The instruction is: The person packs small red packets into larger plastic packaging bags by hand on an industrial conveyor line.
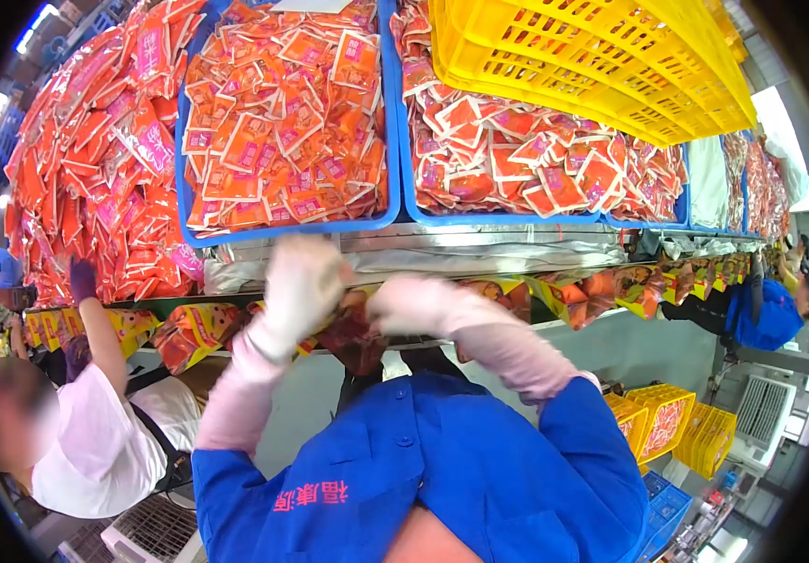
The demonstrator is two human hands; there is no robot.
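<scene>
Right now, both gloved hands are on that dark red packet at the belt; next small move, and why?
Probably draw the dark red packet clear of the belt's edge. The left hand and right hand, both in pale gloves, meet on it, blurred, so the grip itself is unclear. The blue plastic crate of orange sachets lies just beyond.

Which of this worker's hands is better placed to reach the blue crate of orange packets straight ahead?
Probably the left. The left hand is raised just under the blue crate, while the right hand sits lower, by the dark red packet. Blur hides either grip.
</scene>
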